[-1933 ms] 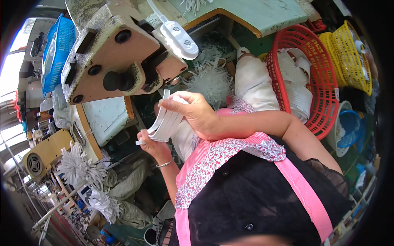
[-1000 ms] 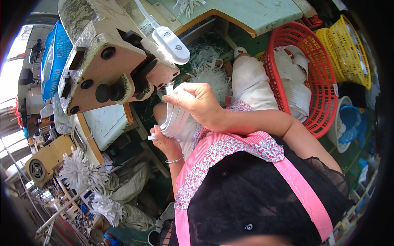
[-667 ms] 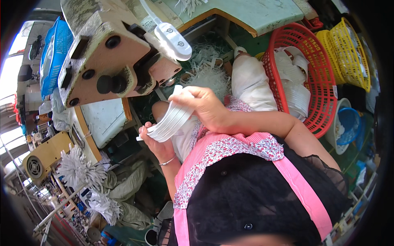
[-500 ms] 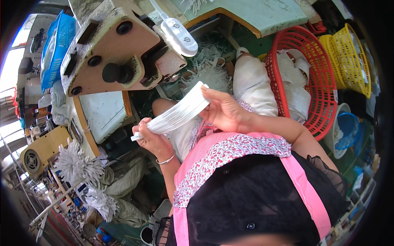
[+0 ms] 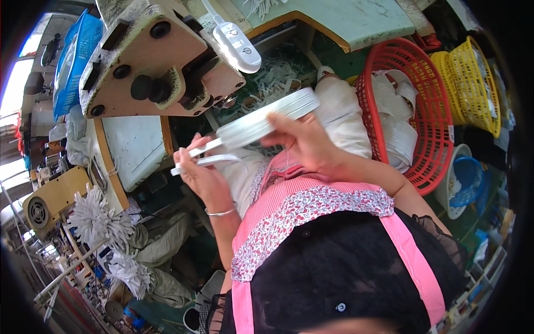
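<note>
Because the worktop (image 5: 356,22) stops, at its near edge, short of the white strip bundle (image 5: 250,123), the hands alone carry it, so keeping strips flat and lightly taut seems wise; it spans leftward from the right hand (image 5: 308,139), clasping its lower side, toward the left hand (image 5: 200,178), pinching narrow strip ends (image 5: 208,146)

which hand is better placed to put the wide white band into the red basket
Probably the right: the right hand grips the wide white band and is nearer the red basket, which stands on that side. The left hand is farther off, holding narrow white strips.
</note>
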{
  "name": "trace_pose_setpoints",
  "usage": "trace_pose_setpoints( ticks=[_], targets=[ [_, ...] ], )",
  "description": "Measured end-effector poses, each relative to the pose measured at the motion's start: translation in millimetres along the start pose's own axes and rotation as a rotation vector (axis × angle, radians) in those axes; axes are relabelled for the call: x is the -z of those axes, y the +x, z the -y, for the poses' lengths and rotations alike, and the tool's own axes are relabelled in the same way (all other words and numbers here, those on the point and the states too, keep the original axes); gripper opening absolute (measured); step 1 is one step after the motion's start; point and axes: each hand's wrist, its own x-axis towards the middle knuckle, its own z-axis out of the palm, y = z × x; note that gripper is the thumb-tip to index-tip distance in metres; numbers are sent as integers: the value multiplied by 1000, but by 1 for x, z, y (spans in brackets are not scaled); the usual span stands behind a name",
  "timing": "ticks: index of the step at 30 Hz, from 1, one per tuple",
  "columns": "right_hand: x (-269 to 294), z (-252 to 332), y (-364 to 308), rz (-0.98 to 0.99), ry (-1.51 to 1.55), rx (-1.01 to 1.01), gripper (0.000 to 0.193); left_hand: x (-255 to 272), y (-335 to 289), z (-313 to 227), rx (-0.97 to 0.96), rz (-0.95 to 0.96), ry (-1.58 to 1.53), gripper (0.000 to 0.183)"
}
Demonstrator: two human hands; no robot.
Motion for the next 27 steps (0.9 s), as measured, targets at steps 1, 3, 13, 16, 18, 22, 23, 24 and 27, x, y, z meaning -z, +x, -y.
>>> trace_pose_setpoints(
  ticks=[1,3,13,16,18,22,23,24,27],
  targets=[
    [0,9,3,2,33,56,20,-4,1,-8,12,-67,-98,22],
    [5,22,10,41,74,98,22,8,8,-11,81,1,-225,15],
    [9,28,22,-26,24,152,20,-50,-10,-26,253,451,-19,18],
    [12,28,23,-32,-38,190,20,-53,-8,-22,206,422,14,14],
    [8,27,25,-48,-68,196,20,-54,-7,-20,138,417,94,12],
    [6,26,29,-55,-87,209,20,-59,-7,-24,114,330,75,8],
    [6,26,30,-47,-91,207,20,-59,-7,-24,108,323,80,7],
    [6,27,31,-38,-96,206,21,-59,-5,-23,108,323,80,7],
    [4,28,35,-29,-163,225,20,-58,-2,-23,92,321,77,8]
  ],
)
